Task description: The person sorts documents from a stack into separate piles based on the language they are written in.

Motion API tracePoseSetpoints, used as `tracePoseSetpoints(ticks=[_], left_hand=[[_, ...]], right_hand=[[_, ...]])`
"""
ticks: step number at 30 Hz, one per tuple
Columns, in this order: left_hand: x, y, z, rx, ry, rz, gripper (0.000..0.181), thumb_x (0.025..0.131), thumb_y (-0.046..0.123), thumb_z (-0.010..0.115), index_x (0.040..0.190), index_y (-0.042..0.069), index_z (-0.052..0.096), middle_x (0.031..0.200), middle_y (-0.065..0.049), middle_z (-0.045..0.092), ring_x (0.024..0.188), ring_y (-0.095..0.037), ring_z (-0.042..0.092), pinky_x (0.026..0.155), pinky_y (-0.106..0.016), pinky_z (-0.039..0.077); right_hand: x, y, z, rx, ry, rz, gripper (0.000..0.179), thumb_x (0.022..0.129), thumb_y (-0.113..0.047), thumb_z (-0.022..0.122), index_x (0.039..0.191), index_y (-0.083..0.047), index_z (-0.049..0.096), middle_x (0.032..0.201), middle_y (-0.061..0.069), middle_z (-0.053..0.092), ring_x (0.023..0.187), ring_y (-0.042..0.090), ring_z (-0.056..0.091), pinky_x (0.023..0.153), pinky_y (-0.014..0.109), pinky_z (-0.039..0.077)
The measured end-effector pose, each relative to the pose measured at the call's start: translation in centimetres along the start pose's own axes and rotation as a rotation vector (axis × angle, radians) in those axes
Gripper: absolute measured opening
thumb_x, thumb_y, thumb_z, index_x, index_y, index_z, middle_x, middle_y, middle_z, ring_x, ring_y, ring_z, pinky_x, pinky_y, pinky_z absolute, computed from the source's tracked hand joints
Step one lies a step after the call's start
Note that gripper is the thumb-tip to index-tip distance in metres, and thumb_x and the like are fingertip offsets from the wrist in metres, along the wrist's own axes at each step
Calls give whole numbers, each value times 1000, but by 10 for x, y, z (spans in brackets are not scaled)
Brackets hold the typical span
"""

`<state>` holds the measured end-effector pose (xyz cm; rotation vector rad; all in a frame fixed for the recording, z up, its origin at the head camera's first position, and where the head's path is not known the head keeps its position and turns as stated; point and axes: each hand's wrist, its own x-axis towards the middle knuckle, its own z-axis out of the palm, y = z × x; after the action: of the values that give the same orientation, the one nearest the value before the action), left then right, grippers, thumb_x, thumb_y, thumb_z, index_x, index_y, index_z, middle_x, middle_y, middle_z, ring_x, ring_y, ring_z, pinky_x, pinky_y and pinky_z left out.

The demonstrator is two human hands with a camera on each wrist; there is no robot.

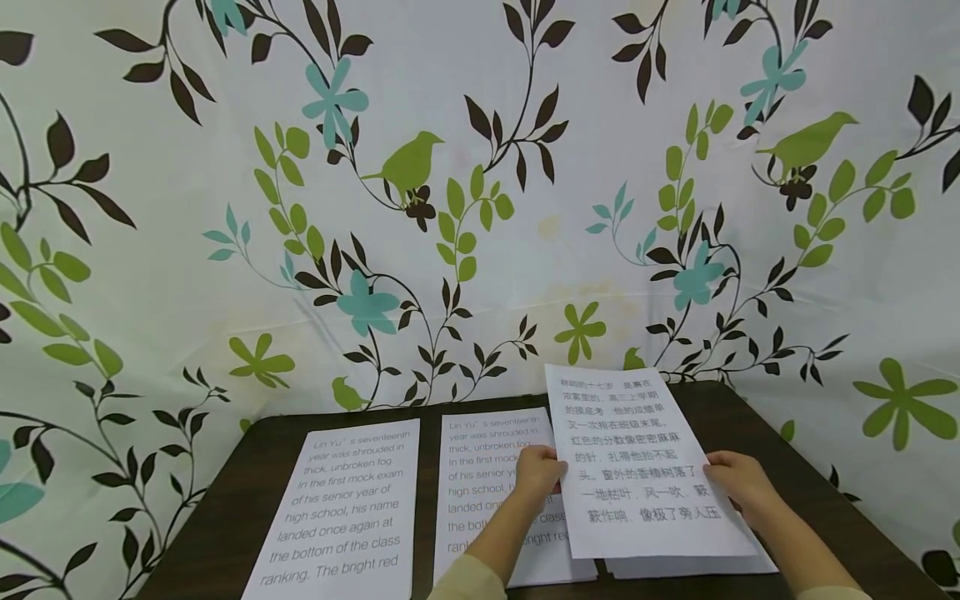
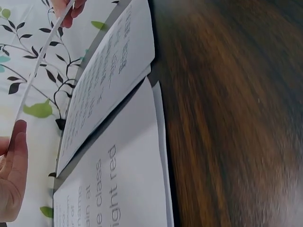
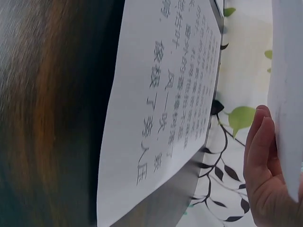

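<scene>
Both hands hold a white sheet of paper [image 1: 630,533] printed with Chinese characters, raised and tilted above the table. My left hand [image 1: 538,477] pinches its left edge, thumb on the printed side. At the opposite edge, my right hand [image 1: 738,483] grips it with fingers behind. In the right wrist view the lifted sheet [image 3: 289,85] appears nearly edge-on beside the right hand [image 3: 265,179]. Beneath it lies more paper with Chinese text [image 3: 128,142], mostly hidden in the head view. The middle English-printed papers [image 1: 480,533] are partly covered by my left hand and the raised sheet.
Another English-printed page [image 1: 337,508] lies to the left on the dark wood-grain table [image 1: 232,483]. Behind the table's far edge hangs a white cloth [image 1: 525,250] patterned with leaves, flowers and green birds. Bare tabletop [image 2: 227,104] shows along the papers' near edges.
</scene>
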<state>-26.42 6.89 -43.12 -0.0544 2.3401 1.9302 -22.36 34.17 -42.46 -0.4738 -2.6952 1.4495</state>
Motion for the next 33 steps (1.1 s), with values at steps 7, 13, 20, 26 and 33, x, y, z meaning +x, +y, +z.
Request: tracePoseSetpoints(ticks=[7,13,20,26,33], left_hand=[[-3,2,15,-35,8,-3,11,75,4,59,85,-1,60,69,-5,54,57,-14,57,50,-26,49],[-4,1,27,-25,22,0,9,74,3,60,82,0,61,68,-4,52,55,-14,55,48,-26,48],[-7,1,43,-47,26,20,6,73,0,59,78,1,61,65,-3,51,53,-14,53,47,-27,47],[-7,1,48,-56,22,45,7,70,-4,57,76,-1,61,62,-4,51,49,-14,53,43,-26,47],[-7,-4,53,-67,-7,46,11,69,-7,55,78,-3,60,62,-5,52,49,-16,54,44,-27,47]], right_hand=[[-1,5,-13,6,-14,20,42,86,-11,45,116,17,36,98,25,48,77,24,50,60,31,43],[0,12,-22,-1,-21,59,47,86,-14,47,118,18,33,101,28,45,79,26,48,60,31,43],[1,23,-31,5,14,65,44,86,-9,45,116,20,32,95,27,48,70,21,51,57,32,45],[4,26,-33,-1,10,64,42,86,-9,44,115,20,34,93,25,49,70,21,51,57,31,44],[6,31,-32,21,8,80,43,87,-10,44,116,20,32,90,22,50,68,21,51,57,32,45]])
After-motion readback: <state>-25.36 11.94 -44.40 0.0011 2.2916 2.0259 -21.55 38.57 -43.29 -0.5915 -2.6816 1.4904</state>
